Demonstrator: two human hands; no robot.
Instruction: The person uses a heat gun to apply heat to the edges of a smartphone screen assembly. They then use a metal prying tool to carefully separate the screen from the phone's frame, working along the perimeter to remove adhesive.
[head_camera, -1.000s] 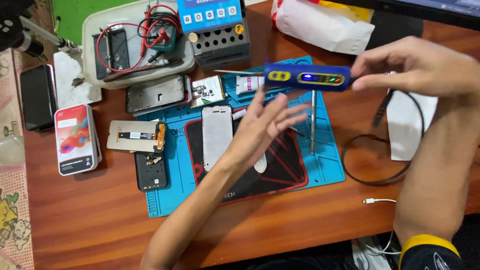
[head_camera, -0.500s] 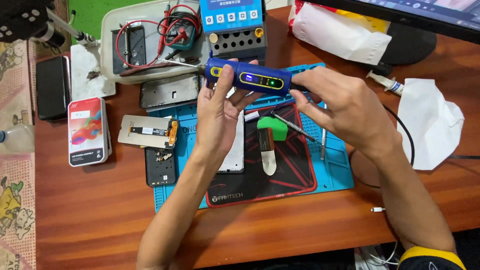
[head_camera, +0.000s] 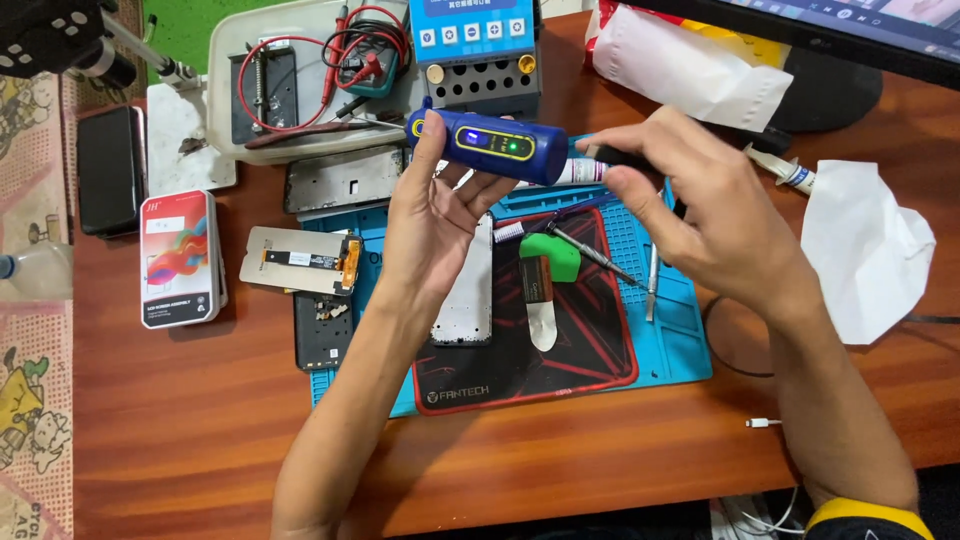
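Both my hands hold a blue pen-shaped electric tool with a lit green light, level above the mat. My left hand grips its left end from below, thumb up along the body. My right hand pinches the dark right end. Under them lies a blue work mat with a black and red pad. On it rest a white phone panel, a green pick, a white spatula tool and thin metal tools.
A white tray with red leads and a meter sits at the back left. A blue station stands behind. A phone box, a dark phone, phone parts, crumpled tissue and a cable surround the mat.
The blue tool has come from the right, held by my right hand alone, to the middle. My left hand rose from the mat and took its left end.
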